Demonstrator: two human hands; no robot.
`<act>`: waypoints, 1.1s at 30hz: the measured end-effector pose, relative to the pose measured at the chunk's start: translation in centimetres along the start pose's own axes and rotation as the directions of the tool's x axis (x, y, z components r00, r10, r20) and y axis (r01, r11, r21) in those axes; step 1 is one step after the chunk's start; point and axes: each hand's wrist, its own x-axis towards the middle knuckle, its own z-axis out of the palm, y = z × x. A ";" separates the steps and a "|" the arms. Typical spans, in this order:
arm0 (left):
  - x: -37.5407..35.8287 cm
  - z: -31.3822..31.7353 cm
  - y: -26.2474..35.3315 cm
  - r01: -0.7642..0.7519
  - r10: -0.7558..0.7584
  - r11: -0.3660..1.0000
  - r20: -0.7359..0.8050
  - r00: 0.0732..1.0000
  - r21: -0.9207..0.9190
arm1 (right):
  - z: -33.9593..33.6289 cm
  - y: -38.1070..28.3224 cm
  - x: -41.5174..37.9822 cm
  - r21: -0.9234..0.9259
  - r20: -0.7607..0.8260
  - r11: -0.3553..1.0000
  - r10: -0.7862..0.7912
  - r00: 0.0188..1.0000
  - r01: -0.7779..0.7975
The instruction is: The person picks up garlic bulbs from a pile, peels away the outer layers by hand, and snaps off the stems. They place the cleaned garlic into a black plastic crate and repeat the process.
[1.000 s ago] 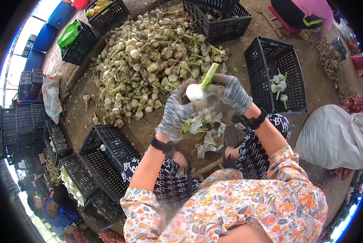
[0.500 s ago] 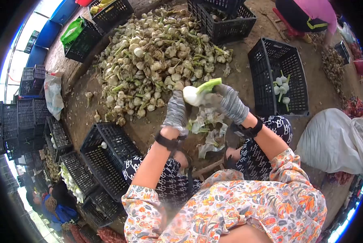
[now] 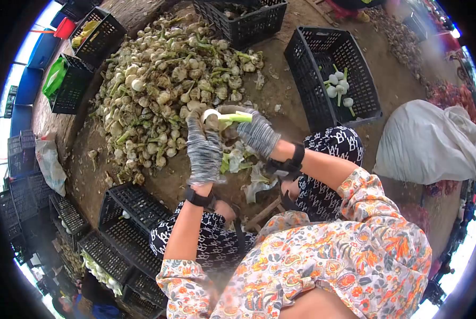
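Note:
A white garlic bulb [image 3: 212, 115] with a green stem [image 3: 235, 116] is held between my two gloved hands, in front of a large heap of unpeeled garlic [image 3: 158, 85]. My left hand [image 3: 204, 146], in a grey striped glove, has its fingers closed round the bulb end. On the stem side, my right hand [image 3: 257, 133] is closed on the stem, its fingertips partly hidden. Below the hands, peeled leaves [image 3: 237, 159] lie on the ground between my feet. Several peeled bulbs [image 3: 338, 85] rest in a black crate [image 3: 331, 74] to the right.
Another black crate [image 3: 134, 223] stands by my left leg, with more crates [image 3: 105, 255] beyond it. A crate [image 3: 246, 24] is behind the heap. A white sack [image 3: 421, 143] sits at the right. Part of another person shows at the top right.
The view has turned, so the heap and crates appear shifted left. My hands still hold the bulb, whose stem now points sideways to the right rather than up and right.

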 end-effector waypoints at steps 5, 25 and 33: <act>0.1 -0.9 1.3 0.159 -0.152 0.984 0.095 0.984 -0.080 | -1.0 -2.1 0.2 -0.002 0.099 1.000 -0.016 0.995 0.016; 1.1 -2.7 2.5 0.495 -0.325 0.403 0.386 0.864 -0.769 | -0.8 -3.5 -0.3 -0.336 0.033 0.899 -0.288 0.957 0.282; 0.4 -3.0 1.3 0.452 -0.189 0.394 0.410 0.892 -0.800 | -5.1 -2.8 1.1 0.844 0.322 0.320 0.339 0.884 -0.431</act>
